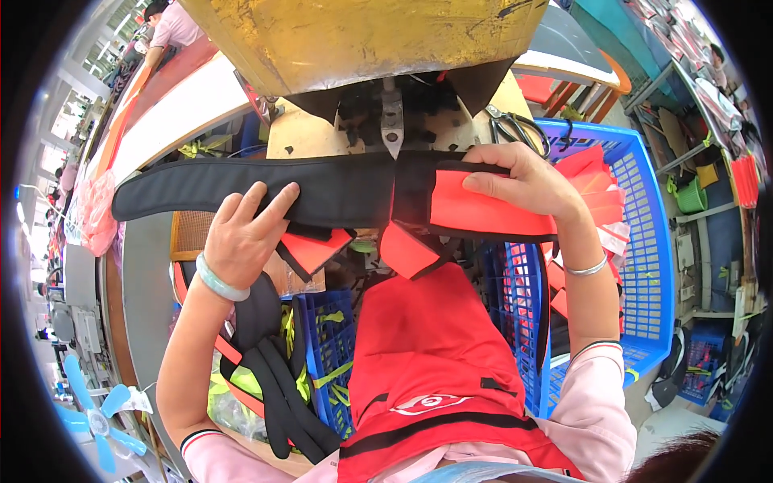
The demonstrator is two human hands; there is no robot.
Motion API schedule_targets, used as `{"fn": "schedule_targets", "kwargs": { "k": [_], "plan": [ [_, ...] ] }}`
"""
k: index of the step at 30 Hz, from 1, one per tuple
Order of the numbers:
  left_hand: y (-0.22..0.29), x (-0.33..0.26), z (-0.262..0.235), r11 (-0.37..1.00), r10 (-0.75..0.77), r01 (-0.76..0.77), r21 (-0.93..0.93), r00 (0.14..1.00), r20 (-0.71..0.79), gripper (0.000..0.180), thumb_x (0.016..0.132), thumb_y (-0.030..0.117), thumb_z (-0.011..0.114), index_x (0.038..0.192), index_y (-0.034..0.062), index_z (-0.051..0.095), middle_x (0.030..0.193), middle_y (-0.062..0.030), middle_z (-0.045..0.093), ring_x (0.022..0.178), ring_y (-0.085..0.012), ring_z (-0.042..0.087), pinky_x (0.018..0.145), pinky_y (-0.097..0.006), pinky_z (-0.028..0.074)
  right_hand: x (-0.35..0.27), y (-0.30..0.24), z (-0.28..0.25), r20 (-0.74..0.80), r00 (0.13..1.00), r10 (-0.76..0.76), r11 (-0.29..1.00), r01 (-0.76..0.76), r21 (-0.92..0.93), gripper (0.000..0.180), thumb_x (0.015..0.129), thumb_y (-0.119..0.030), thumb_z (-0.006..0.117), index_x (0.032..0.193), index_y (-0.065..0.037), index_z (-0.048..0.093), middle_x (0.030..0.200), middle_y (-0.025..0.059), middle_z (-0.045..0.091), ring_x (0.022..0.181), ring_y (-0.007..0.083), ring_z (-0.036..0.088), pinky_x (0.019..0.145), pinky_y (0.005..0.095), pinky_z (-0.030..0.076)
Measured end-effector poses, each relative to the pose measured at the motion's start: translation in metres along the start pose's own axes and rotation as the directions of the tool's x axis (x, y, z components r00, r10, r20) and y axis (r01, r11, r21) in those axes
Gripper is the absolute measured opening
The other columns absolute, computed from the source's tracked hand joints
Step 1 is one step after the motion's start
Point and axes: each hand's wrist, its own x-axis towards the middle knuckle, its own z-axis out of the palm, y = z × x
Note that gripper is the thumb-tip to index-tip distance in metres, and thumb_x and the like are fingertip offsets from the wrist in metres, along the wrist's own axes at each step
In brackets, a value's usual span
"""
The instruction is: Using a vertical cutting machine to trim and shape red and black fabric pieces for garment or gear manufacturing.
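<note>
A long padded band (338, 189), black with an orange section toward the right, stretches across in front of me beneath a pointed metal machine part (391, 121). My left hand (241, 229) grips its lower edge, fingers laid over the black side; the thumb is hidden. At the orange section my right hand (523, 181) pinches the band, thumb in front and fingers over the top edge. Two orange flaps with black edges, a left flap (318, 251) and a middle flap (411, 251), hang below the band.
A worn yellow machine housing (362, 40) looms ahead. Black-handled scissors (519, 129) lie behind my right hand. A blue basket (644, 266) with orange pieces stands at the right. Black straps (282, 394) hang lower left, near a blue fan (98, 419). Another person (173, 28) works far left.
</note>
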Motion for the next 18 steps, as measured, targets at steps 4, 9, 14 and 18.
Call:
{"fn": "schedule_targets", "kwargs": {
  "k": [4, 9, 14, 18],
  "plan": [
    [-0.0034, 0.0041, -0.0003, 1.000, -0.005, 0.005, 0.000, 1.000, 0.013, 0.007, 0.071, 0.008, 0.069, 0.069, 0.0043, 0.064, 0.130, -0.0029, 0.057, 0.105, -0.0262, 0.055, 0.079, -0.034, 0.044, 0.0023, -0.0019, -0.0007, -0.030, 1.000, 0.009, 0.998, -0.007, 0.057, 0.023, 0.091, -0.017, 0.066, 0.104, 0.003, 0.065, 0.082, 0.0030, 0.065, 0.078, 0.0076, 0.056, 0.073, 0.0265, 0.048],
    [-0.0045, 0.0036, 0.0005, 1.000, -0.020, 0.020, 0.001, 1.000, -0.006, 0.005, 0.072, 0.008, 0.070, 0.071, 0.0044, 0.065, 0.129, -0.0027, 0.058, 0.104, -0.0260, 0.055, 0.079, -0.035, 0.044, 0.0042, 0.0034, -0.0020, -0.019, 0.999, 0.038, 0.997, -0.037, 0.065, 0.022, 0.091, -0.016, 0.066, 0.103, 0.003, 0.065, 0.083, 0.0021, 0.065, 0.079, 0.0068, 0.055, 0.073, 0.0257, 0.048],
    [-0.0027, -0.0014, -0.0037, 1.000, -0.003, 0.003, -0.026, 1.000, -0.011, 0.004, 0.074, 0.007, 0.069, 0.074, 0.0045, 0.066, 0.127, -0.0025, 0.058, 0.103, -0.0249, 0.055, 0.076, -0.034, 0.044, 0.0001, 0.0006, -0.0018, 0.011, 1.000, -0.004, 0.999, 0.004, 0.053, 0.023, 0.092, -0.020, 0.067, 0.100, 0.002, 0.064, 0.081, -0.0003, 0.058, 0.076, 0.0076, 0.051, 0.068, 0.0253, 0.043],
    [-0.0076, 0.0035, 0.0023, 1.000, -0.012, 0.012, -0.014, 1.000, -0.007, 0.005, 0.073, 0.008, 0.069, 0.073, 0.0050, 0.065, 0.128, -0.0019, 0.057, 0.103, -0.0240, 0.055, 0.076, -0.034, 0.044, 0.0082, 0.0032, -0.0058, -0.055, 0.998, 0.005, 1.000, -0.005, -0.002, 0.025, 0.090, -0.019, 0.068, 0.103, 0.002, 0.066, 0.083, 0.0020, 0.065, 0.080, 0.0074, 0.055, 0.071, 0.0260, 0.047]
  ]
}}
